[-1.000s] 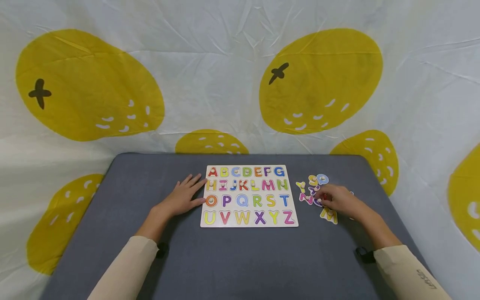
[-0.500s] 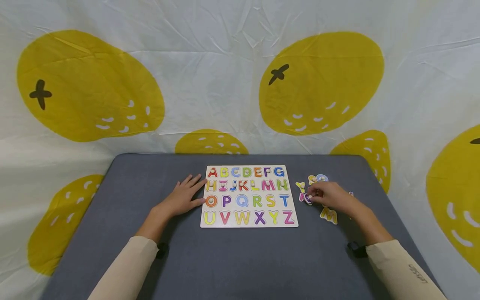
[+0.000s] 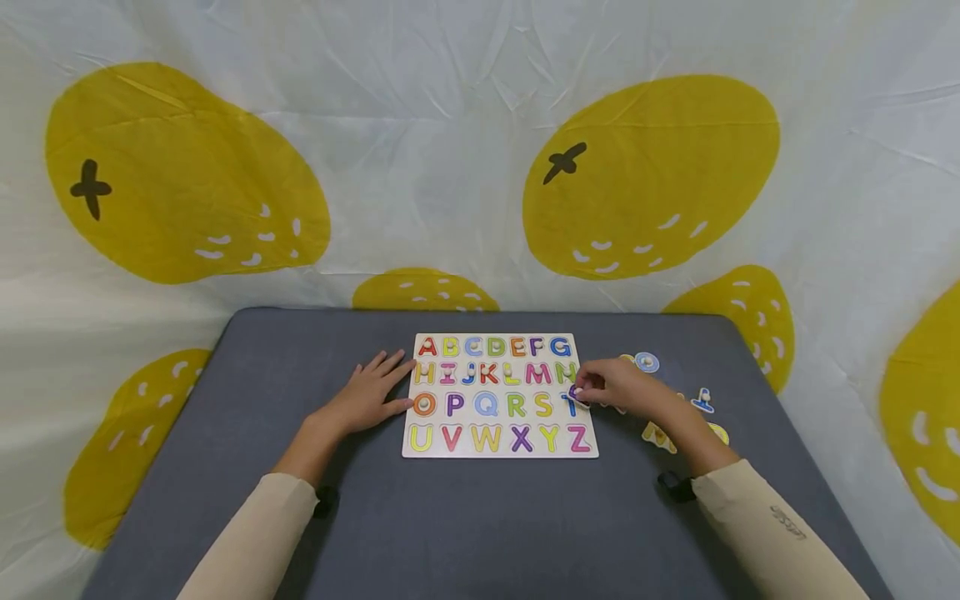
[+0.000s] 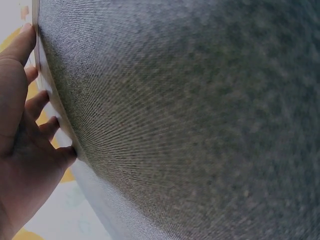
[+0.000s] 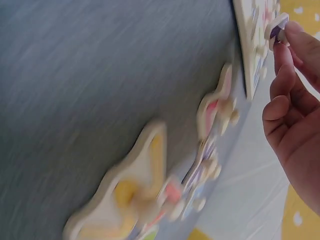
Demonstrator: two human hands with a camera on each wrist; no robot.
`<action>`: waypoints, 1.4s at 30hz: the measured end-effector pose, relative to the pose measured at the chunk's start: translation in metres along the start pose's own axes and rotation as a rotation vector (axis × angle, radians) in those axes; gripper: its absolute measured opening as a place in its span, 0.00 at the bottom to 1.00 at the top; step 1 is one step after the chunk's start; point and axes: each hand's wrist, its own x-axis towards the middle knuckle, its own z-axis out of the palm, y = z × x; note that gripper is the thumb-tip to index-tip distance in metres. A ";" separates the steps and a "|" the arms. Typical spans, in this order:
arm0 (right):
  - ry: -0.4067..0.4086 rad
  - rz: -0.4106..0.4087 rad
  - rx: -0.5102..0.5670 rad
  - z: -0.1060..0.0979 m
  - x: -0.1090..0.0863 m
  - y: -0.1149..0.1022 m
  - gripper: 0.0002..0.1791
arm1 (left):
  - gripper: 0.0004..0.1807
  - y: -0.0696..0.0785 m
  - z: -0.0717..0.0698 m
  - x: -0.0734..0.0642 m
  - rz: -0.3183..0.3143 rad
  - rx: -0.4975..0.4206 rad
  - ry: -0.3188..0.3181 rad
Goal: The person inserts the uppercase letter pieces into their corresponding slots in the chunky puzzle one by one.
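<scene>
A wooden alphabet puzzle board (image 3: pixel 498 454) lies on the grey table, with knobbed letters in its upper two rows and at the O. My left hand (image 3: pixel 369 392) rests at the board's left edge, fingers spread; the left wrist view shows its fingertips along that edge. Between thumb and fingers, my right hand (image 3: pixel 618 387) pinches a small purple letter piece (image 5: pixel 275 31) by its knob. In the head view this piece overlaps the printed T at the board's right side. The letter shape is mostly hidden by the fingers.
Right of the board lie loose knobbed letters: a blue Q (image 3: pixel 647 362), a blue T-shaped piece (image 3: pixel 703 400) and a yellow W-shaped piece (image 3: pixel 660 437). My right forearm covers part of this pile. A pink letter (image 5: pixel 212 110) shows in the right wrist view.
My right hand has moved left from the loose letters to the board's right side, carrying the purple letter piece. The left hand keeps its place at the board's edge.
</scene>
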 end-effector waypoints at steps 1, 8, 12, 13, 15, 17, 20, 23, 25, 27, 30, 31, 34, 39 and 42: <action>0.007 -0.009 -0.005 0.002 0.003 -0.003 0.05 | 0.42 0.000 0.000 0.000 0.002 -0.002 0.002; 0.031 -0.065 0.004 0.015 0.025 -0.029 0.06 | 0.42 0.001 0.002 0.000 0.001 -0.001 0.001; 0.032 -0.077 0.022 0.025 0.038 -0.039 0.06 | 0.42 0.001 0.002 0.001 0.000 -0.005 0.004; 0.032 -0.078 0.027 0.027 0.042 -0.042 0.07 | 0.42 0.001 0.001 0.001 0.001 -0.006 0.005; 0.030 -0.070 0.044 0.033 0.048 -0.047 0.07 | 0.42 0.000 0.001 0.001 0.004 -0.005 0.010; 0.026 -0.074 0.054 0.039 0.055 -0.052 0.07 | 0.42 0.000 0.001 0.001 0.007 -0.005 0.014; 0.025 -0.096 0.036 0.048 0.065 -0.061 0.08 | 0.42 0.000 0.001 0.001 0.010 -0.001 0.023; 0.030 -0.135 -0.001 0.054 0.075 -0.070 0.08 | 0.42 0.000 0.001 0.001 0.012 0.001 0.026; 0.029 -0.152 -0.020 0.059 0.081 -0.076 0.08 | 0.42 0.000 0.001 0.001 0.012 0.002 0.025; 0.022 -0.157 -0.029 0.065 0.087 -0.083 0.09 | 0.42 -0.001 0.002 0.001 0.013 0.005 0.021; 0.009 -0.166 -0.051 0.073 0.095 -0.092 0.10 | 0.42 -0.001 0.002 0.001 0.007 0.009 0.013; 0.004 -0.171 -0.053 0.076 0.098 -0.095 0.11 | 0.42 -0.001 0.002 0.001 0.004 0.010 0.011; -0.005 -0.171 -0.069 0.084 0.104 -0.103 0.11 | 0.42 -0.001 0.002 0.000 -0.001 0.009 0.008; -0.006 -0.184 -0.123 0.095 0.111 -0.112 0.14 | 0.41 0.000 0.001 0.000 0.002 0.004 0.009; 0.003 -0.189 -0.159 0.099 0.115 -0.115 0.16 | 0.41 0.001 0.000 -0.001 0.004 -0.001 0.017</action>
